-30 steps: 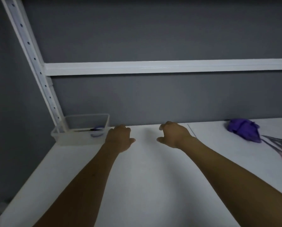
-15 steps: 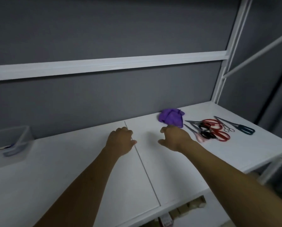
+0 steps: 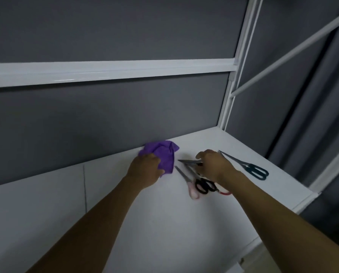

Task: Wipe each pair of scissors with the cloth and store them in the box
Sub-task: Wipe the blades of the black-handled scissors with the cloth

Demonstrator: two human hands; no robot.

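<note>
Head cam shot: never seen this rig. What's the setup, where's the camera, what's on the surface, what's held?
There is no machine here: a person works with two bare hands. The one camera sits on their head, looking forward and down, so both arms enter from the bottom. The surface is a white shelf top. The left hand grips a crumpled purple cloth. The right hand is at a pile of scissors, its fingers curled over a silver-bladed pair; whether they already grip it I cannot tell. Beside the wrist lie black-handled scissors and pink-handled scissors. Teal-handled scissors lie apart, further right. The storage box is out of view.
</note>
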